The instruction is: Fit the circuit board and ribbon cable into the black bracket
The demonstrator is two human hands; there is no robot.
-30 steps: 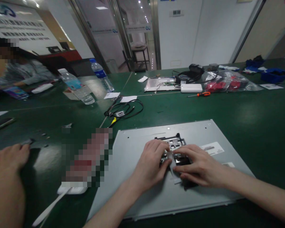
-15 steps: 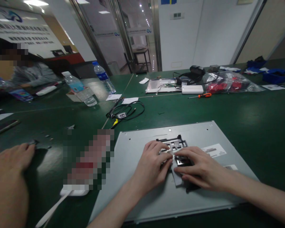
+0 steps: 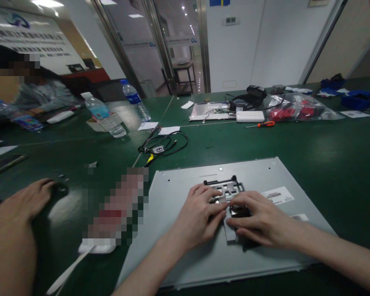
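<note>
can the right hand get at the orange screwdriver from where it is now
Probably not without leaning: the right hand rests on the black bracket, and the screwdriver lies far across bare table. Nothing blocks it.

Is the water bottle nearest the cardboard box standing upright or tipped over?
Upright. The water bottle stands on its base on the green table, white cap at the top, beside the cardboard box; the lean comes from the wide camera lens.

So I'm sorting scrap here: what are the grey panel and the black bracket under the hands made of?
Panel: likely painted or coated sheet metal, matte grey, flat, with small punched holes. Bracket: probably moulded black plastic, thin open ribs, dull finish; partly hidden by both hands.
</note>
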